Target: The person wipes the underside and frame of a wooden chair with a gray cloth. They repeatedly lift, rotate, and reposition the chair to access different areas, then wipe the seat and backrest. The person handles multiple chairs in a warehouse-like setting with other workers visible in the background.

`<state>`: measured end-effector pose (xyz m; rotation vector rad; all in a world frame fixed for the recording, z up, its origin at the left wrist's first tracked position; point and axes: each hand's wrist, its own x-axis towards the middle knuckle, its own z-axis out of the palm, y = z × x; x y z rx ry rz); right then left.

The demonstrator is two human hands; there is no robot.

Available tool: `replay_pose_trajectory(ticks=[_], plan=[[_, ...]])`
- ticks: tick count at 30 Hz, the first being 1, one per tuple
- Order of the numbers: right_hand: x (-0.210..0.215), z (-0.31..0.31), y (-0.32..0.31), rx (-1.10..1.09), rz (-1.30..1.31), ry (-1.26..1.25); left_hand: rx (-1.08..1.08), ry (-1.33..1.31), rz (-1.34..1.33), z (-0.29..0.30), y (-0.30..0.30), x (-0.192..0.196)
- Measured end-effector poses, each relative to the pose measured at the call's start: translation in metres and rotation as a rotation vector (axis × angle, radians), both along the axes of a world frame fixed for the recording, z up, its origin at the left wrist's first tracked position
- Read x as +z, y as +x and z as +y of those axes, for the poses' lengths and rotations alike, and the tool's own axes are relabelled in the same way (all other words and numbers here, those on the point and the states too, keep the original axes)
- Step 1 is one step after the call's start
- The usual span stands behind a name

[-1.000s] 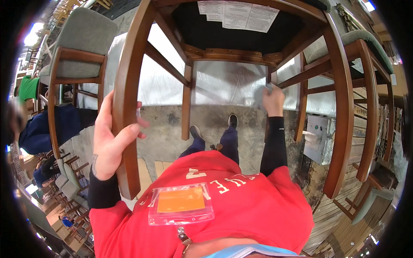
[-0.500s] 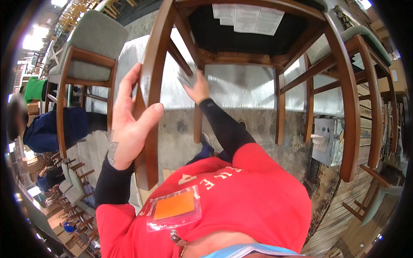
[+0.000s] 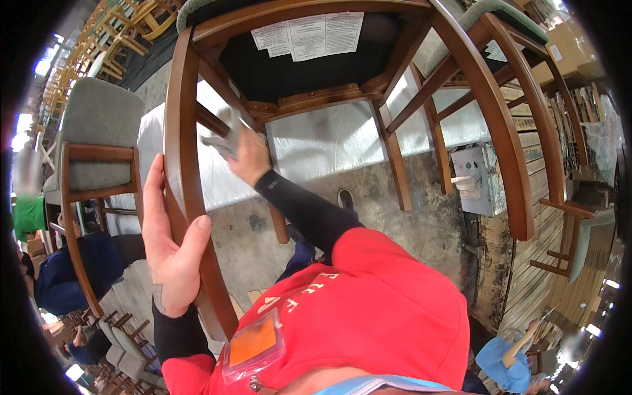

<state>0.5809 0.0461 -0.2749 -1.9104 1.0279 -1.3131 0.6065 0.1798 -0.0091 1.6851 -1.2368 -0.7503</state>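
1. Head view: a brown chair (image 3: 181, 131) is showing you its underside, right ahead
2. Your left hand (image 3: 174, 263) is touching its leg, fingers and thumb spreading wide
3. Your right hand (image 3: 251, 158) is clutching a blurred grey cloth (image 3: 228, 139) by the side rail (image 3: 209, 119)

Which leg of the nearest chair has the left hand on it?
The near left leg, closest to the orange badge: the left hand touches it and no other leg.

Cardboard boxes (image 3: 567, 54) sit right, a grey-backed chair (image 3: 102, 122) left.
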Motion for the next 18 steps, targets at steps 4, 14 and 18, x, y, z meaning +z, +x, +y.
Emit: replay_pose_trajectory(ticks=[4,14,18], plan=[[-0.093,-0.003,-0.077,0.044,0.235,0.581,-0.06,-0.025,0.049,-0.005,0.0,0.006],[-0.074,-0.175,-0.235,-1.168,-0.501,0.707,0.022,0.029,0.041,0.0,0.0,0.009],[-0.058,-0.208,-0.242,-1.383,-0.738,0.644,0.026,0.06,0.051,-0.001,-0.007,0.015]])
